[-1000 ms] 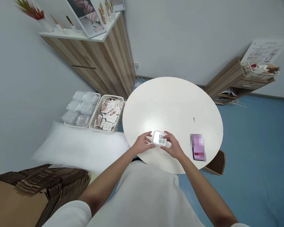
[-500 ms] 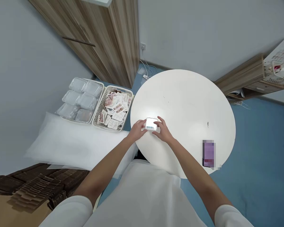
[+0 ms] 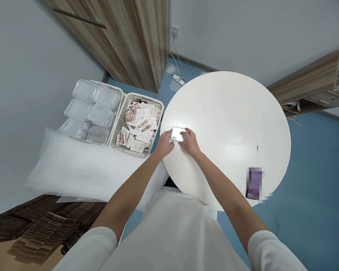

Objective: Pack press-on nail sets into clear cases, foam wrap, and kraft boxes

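L hand (image 3: 164,143) + R hand (image 3: 190,142) pinch clear box (image 3: 177,134) from opp. sides, steadying it flat on table (image 3: 231,124) (near left edge); card basket (image 3: 138,126) just beside.

Both hands, left hand (image 3: 164,144) and right hand (image 3: 191,143), hold a small clear box (image 3: 177,134) at the round worktop's (image 3: 231,124) left edge.

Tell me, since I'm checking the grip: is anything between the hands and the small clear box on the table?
Nothing visible is. The left hand and the right hand both touch the small clear box directly, one on each side, near the left edge of the round white table.
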Motion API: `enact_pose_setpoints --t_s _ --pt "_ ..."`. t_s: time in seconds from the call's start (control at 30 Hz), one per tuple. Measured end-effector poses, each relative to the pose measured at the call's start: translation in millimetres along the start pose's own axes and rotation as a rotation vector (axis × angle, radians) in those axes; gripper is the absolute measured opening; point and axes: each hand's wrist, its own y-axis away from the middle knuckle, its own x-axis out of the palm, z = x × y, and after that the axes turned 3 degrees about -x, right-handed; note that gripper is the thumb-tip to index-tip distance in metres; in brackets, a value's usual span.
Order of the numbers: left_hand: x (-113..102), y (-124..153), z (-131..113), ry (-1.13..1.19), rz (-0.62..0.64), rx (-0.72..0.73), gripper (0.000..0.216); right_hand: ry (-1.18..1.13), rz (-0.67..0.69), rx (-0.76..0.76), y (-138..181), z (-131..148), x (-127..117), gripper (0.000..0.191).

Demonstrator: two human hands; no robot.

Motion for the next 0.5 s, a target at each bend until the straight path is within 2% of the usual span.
enact_pose_setpoints --t_s 0.27,0.5 --pt "6.8 -2.5 9.9 -0.032 0.011 0.008 0.062 -0.072 0.0 0.045 -2.5 -5.7 10.6 0.042" --pt "6.6 -0.3 6.7 -0.064 0.018 -0.006 0.061 -0.06 -0.007 0.05 -0.2 -4.6 10.3 0.044"
